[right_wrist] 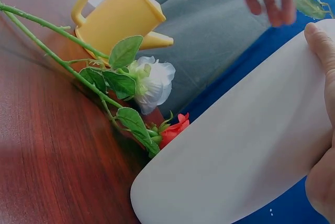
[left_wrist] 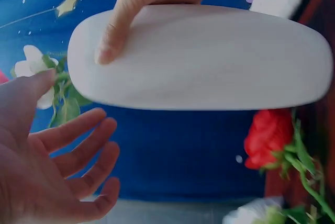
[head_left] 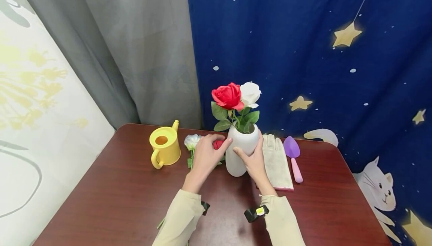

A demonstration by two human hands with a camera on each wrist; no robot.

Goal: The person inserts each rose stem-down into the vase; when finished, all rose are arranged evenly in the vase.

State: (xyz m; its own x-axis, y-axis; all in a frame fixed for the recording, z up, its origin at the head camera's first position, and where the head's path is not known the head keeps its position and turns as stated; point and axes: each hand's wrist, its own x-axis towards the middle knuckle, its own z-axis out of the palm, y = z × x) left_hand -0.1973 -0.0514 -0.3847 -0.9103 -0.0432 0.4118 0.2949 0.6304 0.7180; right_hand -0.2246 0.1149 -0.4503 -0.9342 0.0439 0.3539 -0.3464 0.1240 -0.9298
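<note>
A white vase point(head_left: 237, 161) holds a red rose point(head_left: 227, 96) and a white rose point(head_left: 250, 93), with green leaves at its mouth. My right hand point(head_left: 255, 162) grips the vase from the right, its thumb across the front. My left hand point(head_left: 206, 155) is beside the vase on the left, fingers spread and loosely bent, holding nothing. In the left wrist view its thumb is near the leaves by the rim; I cannot tell whether it touches them. A second white flower point(right_wrist: 153, 84) and a second red rose point(left_wrist: 268, 137) lie on the table, partly behind my left hand in the head view.
A yellow watering can point(head_left: 165, 146) stands at the table's back left. Right of the vase lie pale work gloves point(head_left: 277, 165) and a trowel point(head_left: 293, 154) with a purple blade and pink handle. A blue starry curtain point(head_left: 287, 43) hangs behind the brown table point(head_left: 128, 193).
</note>
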